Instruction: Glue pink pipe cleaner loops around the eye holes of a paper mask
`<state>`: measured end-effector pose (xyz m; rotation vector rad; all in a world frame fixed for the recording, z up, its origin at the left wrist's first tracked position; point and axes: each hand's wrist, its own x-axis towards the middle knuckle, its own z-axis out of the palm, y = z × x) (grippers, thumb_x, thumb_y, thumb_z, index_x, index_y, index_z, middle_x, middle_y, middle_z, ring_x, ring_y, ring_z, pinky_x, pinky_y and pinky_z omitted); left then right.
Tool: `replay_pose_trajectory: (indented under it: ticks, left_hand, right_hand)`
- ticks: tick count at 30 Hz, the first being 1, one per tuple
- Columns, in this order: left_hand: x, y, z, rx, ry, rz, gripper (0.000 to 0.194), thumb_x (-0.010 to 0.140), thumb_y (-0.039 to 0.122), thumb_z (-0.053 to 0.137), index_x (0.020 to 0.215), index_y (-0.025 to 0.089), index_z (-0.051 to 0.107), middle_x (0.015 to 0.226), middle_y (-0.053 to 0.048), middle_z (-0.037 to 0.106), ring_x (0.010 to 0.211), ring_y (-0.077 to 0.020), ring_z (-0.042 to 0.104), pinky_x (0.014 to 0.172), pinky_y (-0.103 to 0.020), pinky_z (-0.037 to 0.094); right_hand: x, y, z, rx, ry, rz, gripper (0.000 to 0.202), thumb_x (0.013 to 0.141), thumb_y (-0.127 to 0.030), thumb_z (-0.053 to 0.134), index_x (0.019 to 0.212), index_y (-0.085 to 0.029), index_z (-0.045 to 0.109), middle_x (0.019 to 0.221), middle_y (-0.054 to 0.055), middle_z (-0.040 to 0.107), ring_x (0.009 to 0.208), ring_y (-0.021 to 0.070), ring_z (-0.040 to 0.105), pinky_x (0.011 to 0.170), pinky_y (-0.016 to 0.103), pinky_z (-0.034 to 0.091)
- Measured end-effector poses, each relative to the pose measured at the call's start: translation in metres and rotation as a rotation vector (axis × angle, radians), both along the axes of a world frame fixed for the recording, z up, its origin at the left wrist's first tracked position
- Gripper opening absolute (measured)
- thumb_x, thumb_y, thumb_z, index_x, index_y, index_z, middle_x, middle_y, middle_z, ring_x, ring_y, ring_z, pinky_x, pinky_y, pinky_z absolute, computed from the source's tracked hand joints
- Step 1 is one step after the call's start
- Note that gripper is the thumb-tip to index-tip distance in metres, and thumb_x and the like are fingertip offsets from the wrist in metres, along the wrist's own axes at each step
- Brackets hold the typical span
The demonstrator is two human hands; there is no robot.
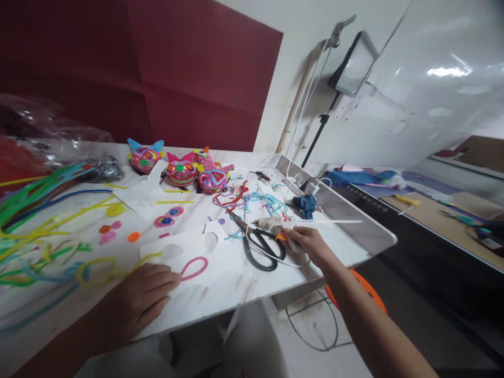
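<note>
The relation that matters here runs across the front of the desk (236, 286), between a pink loop (196, 266) at the left and a glue gun (270, 223) at the right. The loop, bent like a teardrop, lies on the desk near its front edge, at the lower right corner of a white paper sheet (154, 255). Its long axis slants from the narrow end, at the fingertips of the left hand (144, 294), to the rounded end, which points away and to the right. The left hand is plainly the nearer one: it lies low over the desk, palm down, fingers touching that narrow end, though I cannot tell whether they pinch it or only press it. The right hand (311, 241) is well apart from the left and farther back, its fingers wrapped around the handle of the glue gun beside the orange trigger (281, 235). The gun's long axis runs roughly sideways, nozzle to the left and glue stick (338, 221) out to the right, so the loop lies to the left of the nozzle and closer to the person. Between the two sit the scissors (264, 249), black handles toward the person and blades slanting away to the left; they take up much of the direct line from gun to loop, with the handles just beside the nozzle's near side.
</note>
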<state>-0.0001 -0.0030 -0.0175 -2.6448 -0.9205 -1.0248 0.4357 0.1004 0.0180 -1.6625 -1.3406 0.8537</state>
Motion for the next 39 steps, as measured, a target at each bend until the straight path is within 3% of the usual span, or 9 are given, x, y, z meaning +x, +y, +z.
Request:
replay_pose_trajectory:
  ticks: [4,7,10,12,15,20,29,39]
  left_hand:
    - [0.0,-0.003,0.0,0.003,0.051,-0.021,0.037,0.102,0.013,0.053,0.127,0.027,0.076,0.113,-0.002,0.085,0.103,-0.0227,0.076,0.1,-0.036,0.058]
    - [0.001,-0.003,0.001,-0.02,0.077,-0.045,0.028,0.104,0.011,0.055,0.122,0.021,0.073,0.109,-0.005,0.084,0.104,-0.0223,0.075,0.099,-0.037,0.057]
    - [0.002,-0.002,0.002,-0.048,0.088,-0.063,0.023,0.105,0.011,0.056,0.121,0.017,0.071,0.109,-0.007,0.083,0.104,-0.0224,0.073,0.098,-0.037,0.057]
    - [0.002,-0.002,0.002,-0.044,0.098,-0.073,0.021,0.106,0.011,0.056,0.12,0.016,0.07,0.109,-0.007,0.083,0.104,-0.0222,0.073,0.098,-0.037,0.057]
    - [0.002,-0.002,0.001,-0.036,0.104,-0.074,0.021,0.106,0.012,0.057,0.12,0.016,0.071,0.11,-0.008,0.083,0.106,-0.0219,0.072,0.1,-0.037,0.056]
    - [0.002,-0.003,0.001,-0.044,0.117,-0.079,0.02,0.106,0.012,0.057,0.121,0.016,0.071,0.111,-0.009,0.082,0.108,-0.022,0.071,0.101,-0.037,0.055]
    - [0.002,-0.003,0.0,-0.077,0.111,-0.071,0.019,0.107,0.014,0.056,0.119,0.015,0.07,0.111,-0.009,0.081,0.107,-0.0226,0.07,0.101,-0.037,0.053]
    - [0.003,-0.004,0.003,-0.056,0.111,-0.078,0.019,0.109,0.013,0.053,0.119,0.015,0.068,0.111,-0.009,0.082,0.106,-0.0228,0.07,0.099,-0.038,0.053]
  right_hand:
    - [0.006,-0.003,-0.005,0.162,-0.258,-0.083,0.022,0.076,-0.039,0.08,0.06,-0.027,0.07,0.068,0.008,0.07,0.07,0.0264,0.063,0.064,0.036,0.044]
    - [-0.008,-0.014,-0.007,0.292,-0.347,-0.011,0.011,0.083,-0.034,0.072,0.075,-0.028,0.077,0.091,0.013,0.076,0.09,0.0314,0.068,0.078,0.042,0.052]
    - [-0.043,-0.028,-0.011,0.413,-0.356,0.284,0.016,0.091,-0.031,0.067,0.091,-0.029,0.082,0.098,0.01,0.079,0.092,0.0284,0.073,0.086,0.042,0.058]
    - [-0.073,-0.035,-0.016,0.619,-0.383,0.629,0.024,0.099,-0.024,0.059,0.105,-0.025,0.082,0.103,0.011,0.08,0.097,0.0275,0.075,0.087,0.041,0.061]
    - [-0.112,-0.039,-0.025,0.794,-0.453,0.873,0.03,0.106,-0.019,0.051,0.117,-0.019,0.078,0.106,0.013,0.079,0.098,0.0271,0.074,0.086,0.041,0.062]
    - [-0.141,-0.039,-0.033,0.741,-0.616,0.875,0.027,0.111,-0.025,0.054,0.114,-0.016,0.079,0.102,0.012,0.075,0.094,0.0274,0.067,0.087,0.042,0.059]
    - [-0.15,-0.04,-0.035,0.706,-0.761,0.837,0.026,0.11,-0.027,0.058,0.122,-0.02,0.081,0.099,0.009,0.074,0.092,0.0268,0.063,0.087,0.041,0.053]
    - [-0.156,-0.041,-0.034,0.735,-0.866,0.813,0.023,0.109,-0.025,0.061,0.11,-0.022,0.084,0.101,0.009,0.076,0.091,0.0258,0.06,0.082,0.039,0.047]
